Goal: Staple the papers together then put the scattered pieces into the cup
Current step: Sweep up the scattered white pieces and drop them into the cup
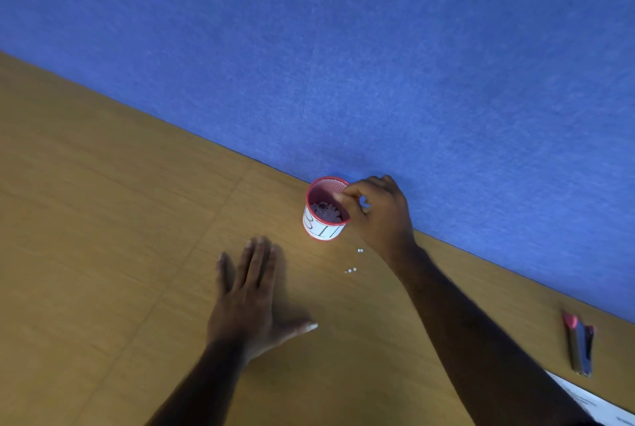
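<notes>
Wooden table [103,253] fills the lower left, with a blue felt wall panel [412,47] running along its far edge. Left hand [247,302] lies flat on the table, palm down, fingers spread, thumb out to the side, holding nothing. Just right of it and further back, the red mesh cup [324,209] stands upright against the panel, a white label with black lettering wrapped round its lower part and a heap of small pale pieces inside. Right hand [374,209] is over the cup's right rim, fingertips pinched together above the opening; a small white bit shows between the fingers. Few scattered pieces [352,269] remain on the table just below the cup, beside the right wrist. Stapler [580,345] lies far right, near the panel. Papers [591,401] lie at the bottom right corner, partly cut off.
</notes>
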